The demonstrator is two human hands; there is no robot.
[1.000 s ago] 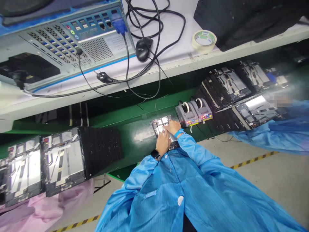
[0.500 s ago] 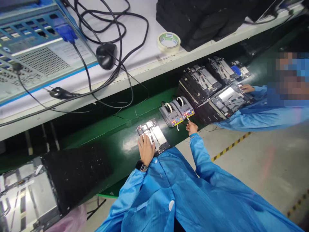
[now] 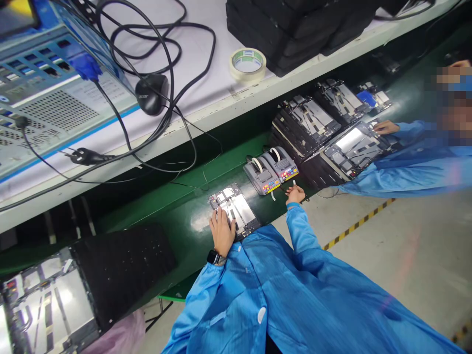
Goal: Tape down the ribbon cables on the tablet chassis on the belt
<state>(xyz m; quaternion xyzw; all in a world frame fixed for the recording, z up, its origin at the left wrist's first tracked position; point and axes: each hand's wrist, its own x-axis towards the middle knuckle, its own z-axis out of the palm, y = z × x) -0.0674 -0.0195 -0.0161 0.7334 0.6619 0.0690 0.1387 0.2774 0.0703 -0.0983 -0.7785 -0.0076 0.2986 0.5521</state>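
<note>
My left hand (image 3: 222, 231) lies flat with its fingers extended over the left edge of an opened tablet (image 3: 241, 209), whose silver inner parts face up. The tablet rests on the green bench close to my body. My right hand (image 3: 295, 193) is pinched on a short white strip of tape (image 3: 294, 183) that sticks up from its fingertips. Just beyond that hand stand two grey tape dispensers (image 3: 266, 181) side by side, each with a white tape roll and lit buttons. A tape end hangs from the left dispenser's front.
Stacked opened tablets (image 3: 309, 118) stand to the right, where a co-worker's hand (image 3: 386, 128) touches another tablet. More tablets (image 3: 51, 305) and a black panel (image 3: 125, 265) lie at left. A shelf above bears a masking tape roll (image 3: 248, 64), cables and a mouse (image 3: 151, 93).
My right hand has moved slightly away from the dispenser front, and the white tape strip now stands up from its fingers. My left hand stays on the tablet. The view has shifted a little.
</note>
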